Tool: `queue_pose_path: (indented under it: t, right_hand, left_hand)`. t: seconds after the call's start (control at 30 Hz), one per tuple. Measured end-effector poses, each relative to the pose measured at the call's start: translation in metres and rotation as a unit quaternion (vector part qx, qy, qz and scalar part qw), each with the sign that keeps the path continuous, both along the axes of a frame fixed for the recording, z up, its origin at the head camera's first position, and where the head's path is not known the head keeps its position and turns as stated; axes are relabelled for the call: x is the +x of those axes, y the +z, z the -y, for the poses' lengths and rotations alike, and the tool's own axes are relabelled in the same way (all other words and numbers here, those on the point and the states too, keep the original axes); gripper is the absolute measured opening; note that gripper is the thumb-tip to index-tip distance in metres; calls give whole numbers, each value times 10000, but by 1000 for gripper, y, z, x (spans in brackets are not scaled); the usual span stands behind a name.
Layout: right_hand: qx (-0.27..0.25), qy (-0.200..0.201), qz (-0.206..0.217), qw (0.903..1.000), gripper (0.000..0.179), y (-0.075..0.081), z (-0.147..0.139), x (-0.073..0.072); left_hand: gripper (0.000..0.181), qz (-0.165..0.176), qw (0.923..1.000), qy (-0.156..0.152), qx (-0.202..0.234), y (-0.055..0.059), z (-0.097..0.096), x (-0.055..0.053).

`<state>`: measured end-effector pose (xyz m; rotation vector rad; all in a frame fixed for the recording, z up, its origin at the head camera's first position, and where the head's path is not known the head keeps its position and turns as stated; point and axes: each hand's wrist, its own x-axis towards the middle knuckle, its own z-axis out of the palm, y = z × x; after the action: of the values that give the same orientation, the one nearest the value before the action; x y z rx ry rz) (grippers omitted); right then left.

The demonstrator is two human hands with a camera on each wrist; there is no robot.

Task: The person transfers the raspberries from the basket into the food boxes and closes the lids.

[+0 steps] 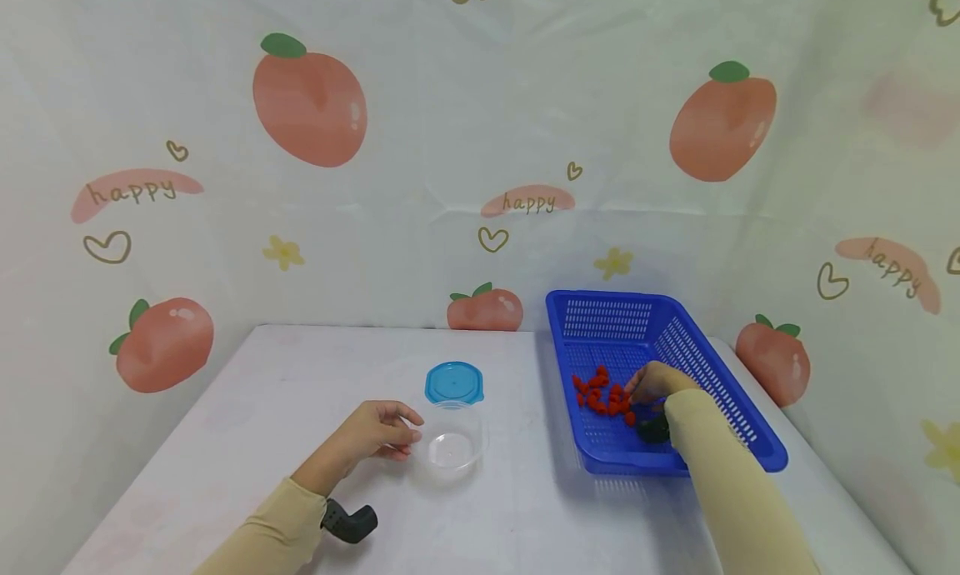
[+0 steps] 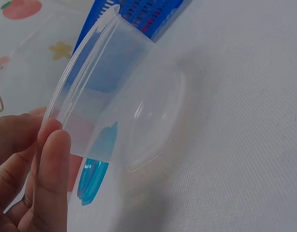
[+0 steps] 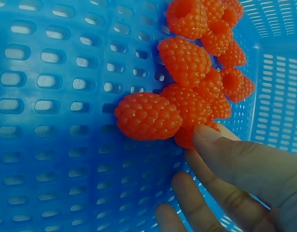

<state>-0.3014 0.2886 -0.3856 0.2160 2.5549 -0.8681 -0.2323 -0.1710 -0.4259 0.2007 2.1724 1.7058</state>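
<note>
A clear round plastic container [image 1: 450,452] stands on the table. My left hand [image 1: 375,429] is at its left side, and in the left wrist view the thumb and a finger pinch the container's rim [image 2: 59,96]. Behind the container lies a blue lid [image 1: 454,383]. Inside the blue basket [image 1: 564,383], my right hand [image 1: 658,382] is at a cluster of red raspberries [image 1: 597,400]. The right wrist view shows its thumb and index finger around one raspberry [image 3: 183,137], partly hidden by the thumb; the other fingers are loosely bent. Another raspberry [image 3: 147,116] lies beside it.
The basket has slotted, raised walls and stands at the right of the white table [image 1: 517,508]. Behind the table hangs a white cloth [image 1: 405,250] printed with fruit and hearts. A dark device [image 1: 351,522] sits at my left wrist.
</note>
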Motion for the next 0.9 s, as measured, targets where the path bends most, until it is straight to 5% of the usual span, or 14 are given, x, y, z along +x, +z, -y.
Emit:
queue_pose_path:
  t: [0.9]
  right_hand:
    - [303,111,-6,9995,10,1,1,-1]
  left_hand:
    - [35,22,9999,74,-84,1,-2,1]
